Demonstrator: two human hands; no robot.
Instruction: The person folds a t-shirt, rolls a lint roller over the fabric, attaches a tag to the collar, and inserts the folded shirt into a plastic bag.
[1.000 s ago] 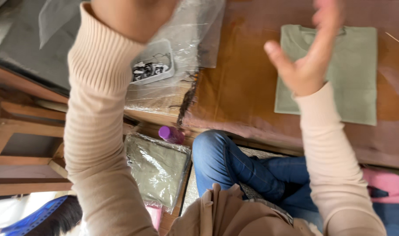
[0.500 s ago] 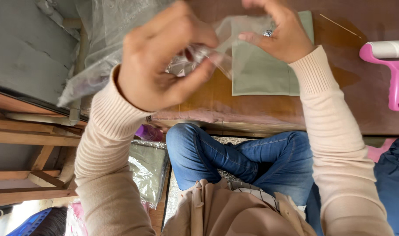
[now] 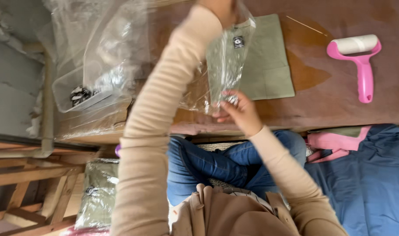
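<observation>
A clear plastic bag (image 3: 228,61) with a small dark label hangs upright over the brown table (image 3: 330,109). My left hand (image 3: 219,8) pinches its top edge at the upper border of the view, arm raised. My right hand (image 3: 236,111) grips the bag's bottom edge near the table's front. Behind the bag lies a folded sage-green shirt (image 3: 269,61), flat on the table.
A pink-handled lint roller (image 3: 361,61) lies at the right on the table. A thin stick (image 3: 306,25) rests above the shirt. At left are loose plastic sheets and a small tray (image 3: 77,94). A bagged green garment (image 3: 99,192) sits on the floor; blue cloth (image 3: 365,183) at right.
My left hand has risen to the top of the view, stretching the bag vertically. My right hand has dropped from the bag's top to its bottom edge. The view has shifted right.
</observation>
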